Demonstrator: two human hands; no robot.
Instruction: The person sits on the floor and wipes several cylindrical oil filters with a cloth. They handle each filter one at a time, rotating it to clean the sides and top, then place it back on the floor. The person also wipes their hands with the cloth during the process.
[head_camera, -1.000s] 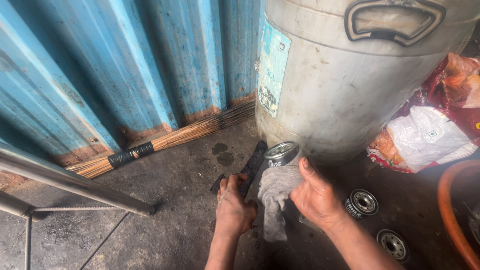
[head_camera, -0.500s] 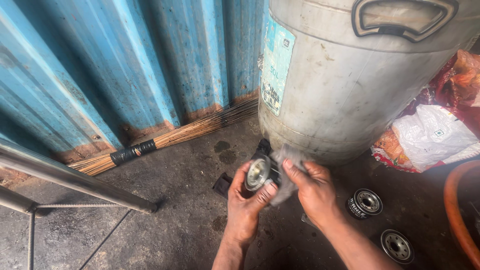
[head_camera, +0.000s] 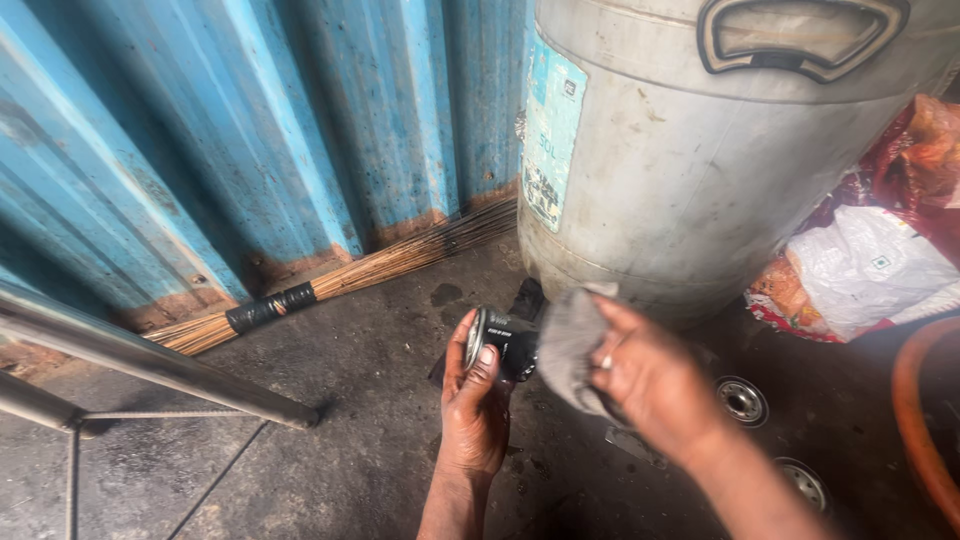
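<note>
- Left hand (head_camera: 472, 410) comes up from the bottom edge, fingers and thumb wrapped round a black cylindrical oil filter (head_camera: 505, 346), gripping it near its metal-rimmed end, which faces left.
- Right hand (head_camera: 648, 375) is closed on a grey rag (head_camera: 568, 347) and presses that rag against the other end of the filter, so the filter sits between the two hands, held above the floor.
- Filter lies roughly level, just in front of the foot of the big drum.
- Rag bunches up over the filter's right end and hides it; how much of the filter is covered I can't quite make out.
- Behind the hands stands a large grey metal drum (head_camera: 700, 170), dusty, with a pale blue paper label (head_camera: 550, 130) on its left side and a moulded handle near the top.
- On the floor right of the right hand lie two more round filters, one (head_camera: 742, 400) near the wrist and another (head_camera: 803, 482) lower down, both showing their metal faces upward.
- Further right, a white plastic bag (head_camera: 875, 265) sits on red printed sacking, and an orange hose (head_camera: 915, 440) curves along the frame edge.
- Left of the drum, a stick broom (head_camera: 330, 285) bound with black tape lies along the base of a blue corrugated wall (head_camera: 230, 150).
- At far left, a metal frame (head_camera: 150, 365) slants across the stained concrete floor (head_camera: 330, 450).
</note>
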